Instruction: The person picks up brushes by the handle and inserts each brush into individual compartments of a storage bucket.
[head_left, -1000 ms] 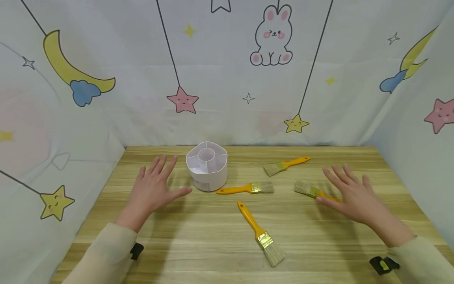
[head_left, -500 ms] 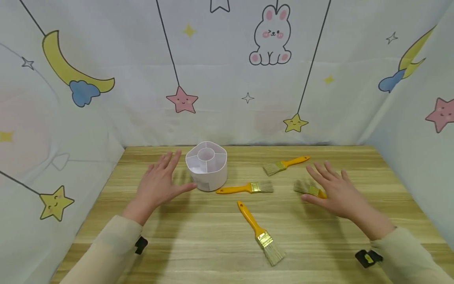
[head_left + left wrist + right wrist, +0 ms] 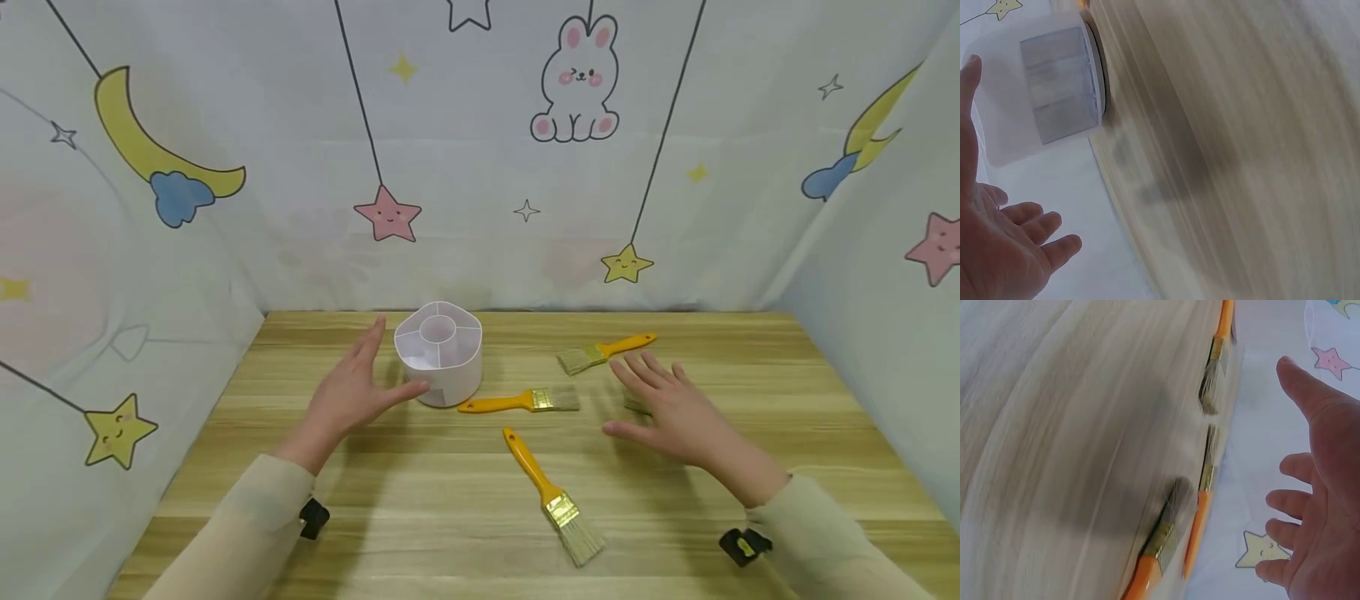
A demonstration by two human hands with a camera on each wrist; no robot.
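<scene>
A white divided holder (image 3: pixel 450 379) with a round middle compartment stands toward the back of the table. My left hand (image 3: pixel 351 398) is spread at its left side, thumb overlapping the front wall in the head view. In the left wrist view, a clear panel shows on the holder (image 3: pixel 1060 87), with the fingers beside it. My right hand (image 3: pixel 678 417) is held over the table, fingers extended and nothing in it. Beneath it lies a paintbrush (image 3: pixel 636 404), mostly hidden; the right wrist view shows that paintbrush (image 3: pixel 1163 537) below the palm, orange handle toward the bottom.
Three other paintbrushes lie on the wooden table (image 3: pixel 420 517): one paintbrush (image 3: pixel 517 402) beside the holder, another paintbrush (image 3: pixel 603 352) at the back, and a third paintbrush (image 3: pixel 551 492) in front. A printed white curtain (image 3: pixel 480 167) encloses the back and sides.
My left hand has moved right, closer to the holder. My right hand has moved left and now covers most of the paintbrush below it. The holder and brushes have stayed put.
</scene>
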